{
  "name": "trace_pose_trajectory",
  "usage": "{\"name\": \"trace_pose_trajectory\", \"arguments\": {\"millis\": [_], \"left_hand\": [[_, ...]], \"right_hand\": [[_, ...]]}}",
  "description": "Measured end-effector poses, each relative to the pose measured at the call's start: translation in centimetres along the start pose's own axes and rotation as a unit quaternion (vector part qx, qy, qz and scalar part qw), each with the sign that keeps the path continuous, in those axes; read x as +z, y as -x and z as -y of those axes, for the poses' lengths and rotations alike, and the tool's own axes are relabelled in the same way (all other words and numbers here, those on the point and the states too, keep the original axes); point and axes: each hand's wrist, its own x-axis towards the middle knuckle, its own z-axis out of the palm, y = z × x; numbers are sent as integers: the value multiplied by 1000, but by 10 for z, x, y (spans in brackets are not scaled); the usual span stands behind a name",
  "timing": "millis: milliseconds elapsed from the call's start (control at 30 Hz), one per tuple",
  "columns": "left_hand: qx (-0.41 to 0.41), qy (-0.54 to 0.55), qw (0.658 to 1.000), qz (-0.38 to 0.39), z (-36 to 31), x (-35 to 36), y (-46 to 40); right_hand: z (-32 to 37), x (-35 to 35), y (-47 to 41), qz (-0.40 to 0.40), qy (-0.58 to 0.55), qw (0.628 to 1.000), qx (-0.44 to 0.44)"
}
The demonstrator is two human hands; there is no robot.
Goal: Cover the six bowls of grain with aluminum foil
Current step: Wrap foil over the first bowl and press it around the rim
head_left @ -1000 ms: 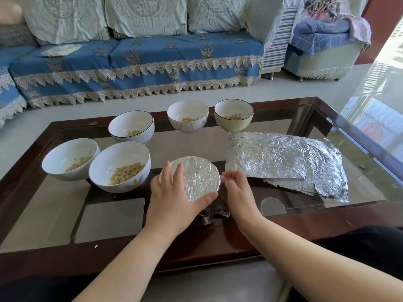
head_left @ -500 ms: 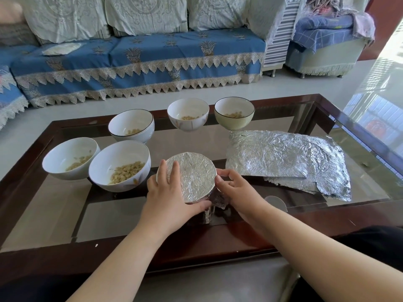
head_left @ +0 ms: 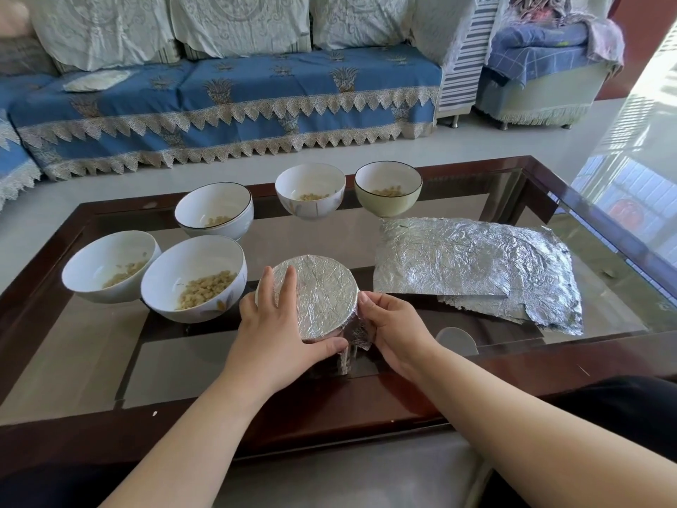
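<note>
Head view shows the foil-covered bowl [head_left: 315,297] at the centre of the frame, near the front edge of the glass surface [head_left: 95,364], with both hands on it. The left hand [head_left: 278,331] lies on its left side, fingers spread over the flat foil top and thumb curled round the lower rim. The right hand [head_left: 395,331] cups the right flank, fingers bent and pressing a loose foil flap against the bowl's wall. So both hands are closed around this one bowl, neither free.

Five uncovered bowls remain. The nearest open bowl [head_left: 193,278] sits just beside the left hand, at centre left, with another bowl [head_left: 110,265] further left. Three more stand in an arc toward the upper middle: one [head_left: 214,210], one [head_left: 310,190] and a greenish one [head_left: 388,188].

The stack of foil sheets [head_left: 476,267] lies flat at centre right, its long axis running left to right, near the right hand and well apart from the left.

That split seems to govern the coming move: the right hand is the nearer one for taking a fresh sheet, while the left is nearer the next bowl. One bowl of six looks about finished.
</note>
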Motion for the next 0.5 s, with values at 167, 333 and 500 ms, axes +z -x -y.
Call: {"name": "trace_pose_trajectory", "arguments": {"millis": [167, 333, 500], "left_hand": [[3, -14, 1000, 2, -1, -1, -1], [-3, -6, 1000, -4, 0, 1, -2], [1, -7, 1000, -11, 2, 2, -2]], "right_hand": [[-8, 4, -5, -82, 40, 996, -5], [-14, 8, -8, -115, 68, 991, -11], [-12, 12, -10, -132, 81, 988, -3]]}}
